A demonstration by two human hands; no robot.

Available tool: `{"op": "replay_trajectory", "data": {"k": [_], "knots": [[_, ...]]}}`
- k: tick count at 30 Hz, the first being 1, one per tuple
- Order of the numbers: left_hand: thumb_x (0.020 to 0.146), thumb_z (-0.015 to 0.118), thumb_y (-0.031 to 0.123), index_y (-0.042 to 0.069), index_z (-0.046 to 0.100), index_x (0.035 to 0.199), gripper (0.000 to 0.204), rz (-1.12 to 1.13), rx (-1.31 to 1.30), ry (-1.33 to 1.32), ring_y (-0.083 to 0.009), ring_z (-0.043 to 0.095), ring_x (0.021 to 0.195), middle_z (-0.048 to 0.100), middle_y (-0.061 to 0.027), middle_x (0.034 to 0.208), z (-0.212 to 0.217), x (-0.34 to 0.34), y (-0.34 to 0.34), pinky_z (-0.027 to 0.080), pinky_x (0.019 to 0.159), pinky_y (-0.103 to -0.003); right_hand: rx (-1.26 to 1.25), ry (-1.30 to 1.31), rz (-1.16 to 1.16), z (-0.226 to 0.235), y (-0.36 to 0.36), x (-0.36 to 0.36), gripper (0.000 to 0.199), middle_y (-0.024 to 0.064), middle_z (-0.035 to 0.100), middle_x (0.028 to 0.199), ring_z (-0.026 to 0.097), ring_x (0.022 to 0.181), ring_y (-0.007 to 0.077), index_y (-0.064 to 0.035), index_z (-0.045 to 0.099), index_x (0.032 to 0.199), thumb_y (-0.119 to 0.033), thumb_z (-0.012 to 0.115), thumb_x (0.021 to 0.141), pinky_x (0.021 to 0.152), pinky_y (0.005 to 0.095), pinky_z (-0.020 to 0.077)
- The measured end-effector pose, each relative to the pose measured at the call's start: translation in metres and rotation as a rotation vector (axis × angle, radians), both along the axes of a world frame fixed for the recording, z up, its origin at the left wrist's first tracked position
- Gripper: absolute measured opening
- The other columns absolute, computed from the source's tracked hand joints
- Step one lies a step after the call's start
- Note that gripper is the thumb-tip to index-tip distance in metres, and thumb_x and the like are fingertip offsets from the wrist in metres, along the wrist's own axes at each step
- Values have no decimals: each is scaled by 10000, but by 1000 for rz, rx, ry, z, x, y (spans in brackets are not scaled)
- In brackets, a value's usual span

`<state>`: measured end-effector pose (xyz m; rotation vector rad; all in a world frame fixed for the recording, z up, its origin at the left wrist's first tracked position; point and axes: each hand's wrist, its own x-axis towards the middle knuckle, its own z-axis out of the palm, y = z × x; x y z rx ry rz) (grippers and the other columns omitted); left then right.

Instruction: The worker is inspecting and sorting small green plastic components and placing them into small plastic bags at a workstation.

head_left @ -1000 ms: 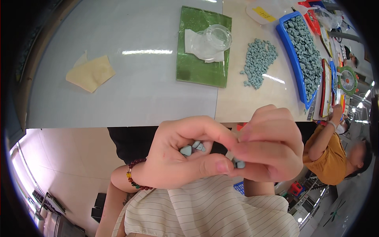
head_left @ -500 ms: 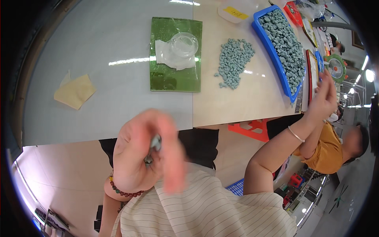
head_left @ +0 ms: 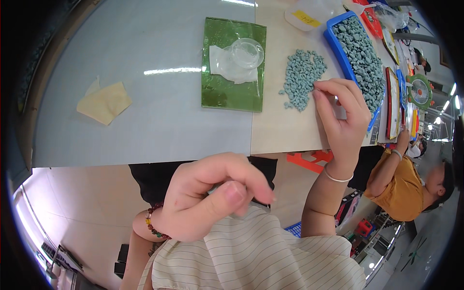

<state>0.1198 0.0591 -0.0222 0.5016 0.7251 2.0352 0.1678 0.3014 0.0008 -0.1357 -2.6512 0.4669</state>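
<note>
My left hand (head_left: 208,198) is held curled in front of my body, below the table edge. Its fingers fold over small blue-green stones, which they hide now but which showed in the palm a moment ago. Over the table, my right hand (head_left: 349,113) brings thumb and forefinger together at the right edge of a loose pile of blue-green stones (head_left: 303,75). What lies between those fingertips, if anything, is too small to make out. Behind that hand stands a blue tray (head_left: 342,52) heaped with similar, seemingly larger stones.
A green mat (head_left: 232,99) carries a white sheet (head_left: 220,60) and a clear round dish (head_left: 248,53). A pale yellow cloth (head_left: 107,104) lies at left. A translucent container (head_left: 295,17) stands at the back. Another person in an orange top (head_left: 398,186) sits at right, near a small fan (head_left: 419,92).
My right hand has come left and down from beyond the blue tray to the loose pile. My left hand has turned and closed over, hiding the stones seen in it.
</note>
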Motion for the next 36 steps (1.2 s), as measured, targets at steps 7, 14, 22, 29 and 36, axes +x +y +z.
{"op": "replay_trajectory", "data": {"k": [7,14,22,29,36], "knots": [[897,406,70,-9,578,928,192,50,-56,116,-66,466,699,572,-46,854,4,1,16,381,646,-213,0,-16,0,6,19,-2,82,44,593,756,539,661,134,-16,617,794,12,627,717,560,234,385],[876,432,59,4,584,946,176,50,-77,213,-64,444,674,563,-39,843,3,-3,19,356,637,-209,58,-15,-4,-2,23,-3,59,52,576,753,516,647,132,-1,579,778,23,597,727,564,234,384],[831,488,140,4,579,873,169,91,-332,368,-86,395,623,530,-34,737,13,-2,27,313,557,-214,-678,153,351,18,-35,16,187,37,524,708,458,619,162,-62,602,735,45,631,585,560,246,358],[832,517,141,17,565,836,134,179,-357,334,-88,391,613,535,-15,713,7,1,25,304,552,-218,-607,180,398,0,-65,16,290,-11,480,681,394,552,156,-85,627,757,54,640,503,478,263,297],[839,515,41,18,592,910,106,209,-264,346,-46,436,613,551,-15,764,3,3,22,317,512,-187,-421,256,389,2,-69,12,318,-18,478,692,394,517,133,-62,613,794,65,636,503,445,255,264]]}}
